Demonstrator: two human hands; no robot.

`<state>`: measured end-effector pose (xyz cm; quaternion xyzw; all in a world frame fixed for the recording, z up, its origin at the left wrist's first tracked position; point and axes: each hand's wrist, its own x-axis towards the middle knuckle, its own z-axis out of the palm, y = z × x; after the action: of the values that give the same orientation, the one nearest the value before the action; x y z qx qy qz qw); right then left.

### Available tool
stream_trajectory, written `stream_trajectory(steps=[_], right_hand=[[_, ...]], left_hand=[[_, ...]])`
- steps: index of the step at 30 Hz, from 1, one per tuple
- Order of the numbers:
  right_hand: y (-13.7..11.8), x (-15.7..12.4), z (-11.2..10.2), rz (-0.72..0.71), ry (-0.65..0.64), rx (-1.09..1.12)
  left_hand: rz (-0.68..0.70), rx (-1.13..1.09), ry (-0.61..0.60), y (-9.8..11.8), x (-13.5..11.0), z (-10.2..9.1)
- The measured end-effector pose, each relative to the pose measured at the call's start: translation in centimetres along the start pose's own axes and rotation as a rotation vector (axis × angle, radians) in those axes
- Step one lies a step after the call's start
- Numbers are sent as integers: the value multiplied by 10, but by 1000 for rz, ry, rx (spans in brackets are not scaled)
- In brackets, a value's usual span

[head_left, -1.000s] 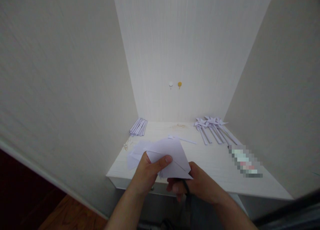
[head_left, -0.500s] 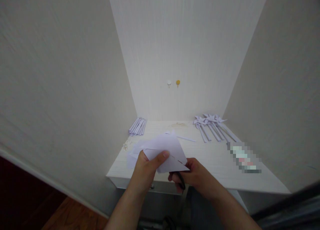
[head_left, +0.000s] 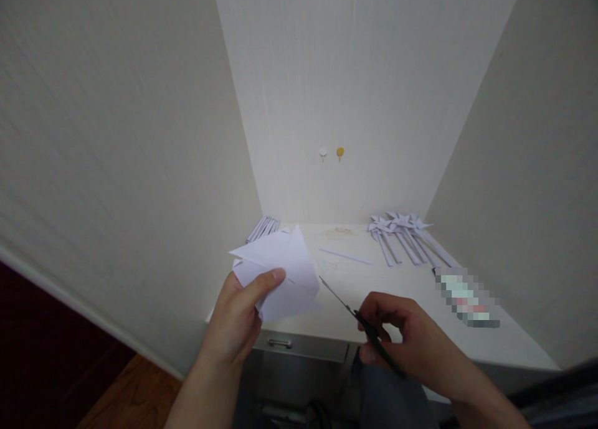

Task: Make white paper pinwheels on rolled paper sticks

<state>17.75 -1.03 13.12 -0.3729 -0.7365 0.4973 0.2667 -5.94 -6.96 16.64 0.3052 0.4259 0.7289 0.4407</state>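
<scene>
My left hand [head_left: 240, 311] pinches a white sheet of paper [head_left: 294, 261], thumb on top, raised above the front of the white desk [head_left: 420, 323]. Slits cut into the sheet leave pointed flaps at its corners. In my right hand [head_left: 402, 335] is a pair of black-handled scissors [head_left: 369, 332], fingers in the loops. Their blades look closed and point up and left, close to the paper's right edge but apart from it.
Several paper pinwheels [head_left: 399, 230] on rolled sticks lie at the back right, near a blurred-out flat object [head_left: 467, 298]. Rolled paper sticks [head_left: 264, 228] are bundled at the back left. A single thin paper strip [head_left: 346, 256] lies mid-desk. Below the front edge is a drawer [head_left: 303, 348].
The scissors have come out of the paper and moved right with my right hand. My left hand has shifted the paper left and turned it; its cut flaps now stand apart.
</scene>
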Motion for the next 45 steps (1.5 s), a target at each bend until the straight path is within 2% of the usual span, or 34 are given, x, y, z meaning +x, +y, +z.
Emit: stream_trajectory(steps=[15, 25, 45], right_hand=[[-6, -5, 0, 49, -80, -26], [-9, -4, 1, 47, -87, 4], [-4, -4, 1, 18, -61, -71]], left_hand=[[26, 56, 9, 5, -1, 4], [25, 66, 22, 5, -1, 2], [21, 85, 50, 4, 0, 4]])
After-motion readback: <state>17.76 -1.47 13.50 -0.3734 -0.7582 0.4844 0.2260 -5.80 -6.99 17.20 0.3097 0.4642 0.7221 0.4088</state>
